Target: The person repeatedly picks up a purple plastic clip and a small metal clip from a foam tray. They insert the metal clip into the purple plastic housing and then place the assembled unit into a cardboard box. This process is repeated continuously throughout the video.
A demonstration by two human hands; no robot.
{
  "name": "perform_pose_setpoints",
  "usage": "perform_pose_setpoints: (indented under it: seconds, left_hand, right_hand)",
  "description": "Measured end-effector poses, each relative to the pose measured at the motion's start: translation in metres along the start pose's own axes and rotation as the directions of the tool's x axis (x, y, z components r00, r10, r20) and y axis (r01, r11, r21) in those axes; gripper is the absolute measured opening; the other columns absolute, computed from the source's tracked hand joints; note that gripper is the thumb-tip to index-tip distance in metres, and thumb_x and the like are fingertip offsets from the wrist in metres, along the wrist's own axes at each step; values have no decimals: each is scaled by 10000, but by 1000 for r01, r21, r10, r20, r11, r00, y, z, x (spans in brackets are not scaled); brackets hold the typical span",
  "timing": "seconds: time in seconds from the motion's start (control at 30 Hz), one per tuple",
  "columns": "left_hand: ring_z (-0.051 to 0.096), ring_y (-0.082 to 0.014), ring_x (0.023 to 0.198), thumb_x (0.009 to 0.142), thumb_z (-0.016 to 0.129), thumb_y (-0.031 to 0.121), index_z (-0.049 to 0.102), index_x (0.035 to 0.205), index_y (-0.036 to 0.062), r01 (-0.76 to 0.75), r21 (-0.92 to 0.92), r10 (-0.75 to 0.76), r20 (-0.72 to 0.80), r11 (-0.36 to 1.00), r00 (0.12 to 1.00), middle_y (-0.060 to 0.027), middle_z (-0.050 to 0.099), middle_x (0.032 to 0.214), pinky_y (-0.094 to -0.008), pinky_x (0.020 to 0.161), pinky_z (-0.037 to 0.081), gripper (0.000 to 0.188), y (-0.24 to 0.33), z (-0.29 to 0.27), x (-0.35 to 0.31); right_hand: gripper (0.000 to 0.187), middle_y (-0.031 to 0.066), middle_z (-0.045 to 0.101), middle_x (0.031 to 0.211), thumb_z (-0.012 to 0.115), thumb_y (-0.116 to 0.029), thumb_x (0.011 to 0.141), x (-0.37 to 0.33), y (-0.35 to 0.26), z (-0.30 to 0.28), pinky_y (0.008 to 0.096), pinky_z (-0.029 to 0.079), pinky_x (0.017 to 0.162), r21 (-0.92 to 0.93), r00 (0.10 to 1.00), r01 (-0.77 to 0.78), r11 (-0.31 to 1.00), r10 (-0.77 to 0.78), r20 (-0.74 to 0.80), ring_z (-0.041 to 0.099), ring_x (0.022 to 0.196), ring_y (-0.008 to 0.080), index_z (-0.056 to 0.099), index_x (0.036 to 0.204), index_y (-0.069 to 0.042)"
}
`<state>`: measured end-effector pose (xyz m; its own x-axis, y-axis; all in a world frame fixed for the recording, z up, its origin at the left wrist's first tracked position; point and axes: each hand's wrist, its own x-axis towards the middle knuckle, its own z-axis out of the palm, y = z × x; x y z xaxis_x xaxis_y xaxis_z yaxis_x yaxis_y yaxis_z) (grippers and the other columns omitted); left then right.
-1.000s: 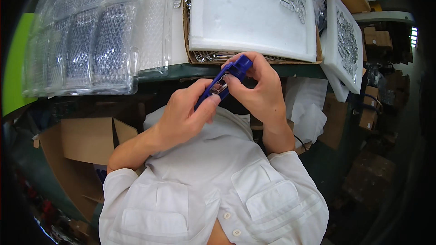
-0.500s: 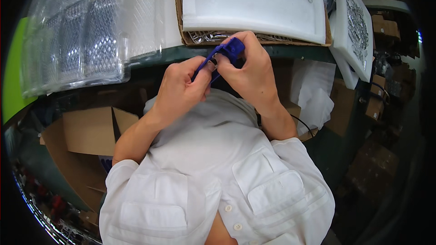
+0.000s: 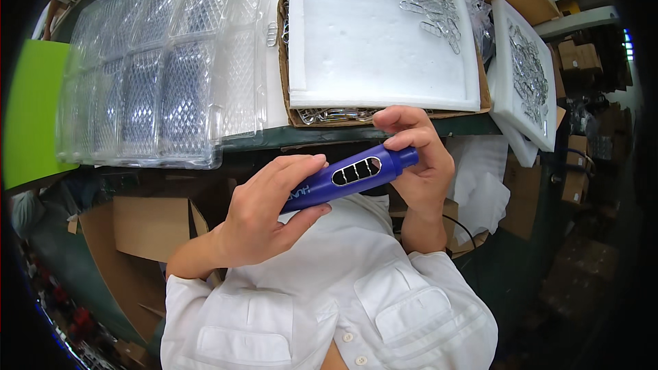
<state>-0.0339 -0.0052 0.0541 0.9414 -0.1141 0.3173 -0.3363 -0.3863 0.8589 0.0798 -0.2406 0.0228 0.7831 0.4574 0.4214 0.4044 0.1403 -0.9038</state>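
Note:
A blue plastic casing, long and rounded, lies slantwise between my hands above my lap. Its outer face shows a silver oval frame with dark panes in it. My left hand grips the wider left end, fingers over the top and thumb along the lower side. At the narrow right end, my right hand closes on the neck, with a finger raised off it. The back of the casing is hidden. Ahead on the bench, a white foam tray bears a pile of loose silver oval frames.
Clear plastic blister trays cover the bench at the left, beside a bright green panel. Under the foam tray sits a cardboard box of metal parts. Another foam tray leans at the right. An open carton stands below left.
The casing has been turned so its outer face and silver frame show. Both hands have shifted, the right one now at the narrow end. The view has tilted, bringing more bench into sight.

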Motion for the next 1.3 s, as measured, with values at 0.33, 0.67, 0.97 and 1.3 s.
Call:
perform_pose_setpoints:
  seconds: [0.33, 0.67, 0.97, 1.3]
  left_hand:
    - [727, -358, 1054, 748, 891, -19, 606, 1296, -20, -54, 75, 56, -24, 996, 998, -208, 704, 1210, -400, 852, 628, 618, -2, 7, 4]
    - [750, -267, 825, 738, 910, 43, 655, 1236, 32, -268, 251, 245, 121, 930, 962, -226, 674, 1225, -338, 636, 635, 559, -7, 15, 13]
    - [689, -180, 718, 679, 933, 68, 676, 1170, 61, -234, 283, 214, 102, 930, 972, -144, 662, 1104, -275, 503, 546, 555, -11, 24, 15]
    - [710, -222, 759, 692, 937, 65, 642, 1197, 25, -285, 215, 279, 59, 934, 958, -159, 686, 1076, -281, 548, 573, 585, -20, 23, 11]
  right_hand:
    - [407, 214, 670, 1287, 760, 140, 718, -2, 6, -1, 381, 512, 962, -58, 998, 15, 998, -18, -59, 661, 1193, 307, 685, 1072, -46]
    - [410, 207, 685, 1255, 700, 169, 719, 7, 2, -10, 369, 566, 918, -36, 998, 38, 999, -40, -39, 687, 1134, 296, 698, 1081, -23]
    - [440, 194, 699, 1251, 676, 173, 694, 1, 3, -15, 346, 574, 884, -57, 1000, 15, 998, -16, -18, 697, 1134, 291, 721, 1087, -21]
    - [432, 212, 717, 1202, 730, 148, 659, 1, -3, -9, 341, 583, 832, -189, 994, 78, 979, -90, -57, 717, 1083, 302, 724, 1061, -9]
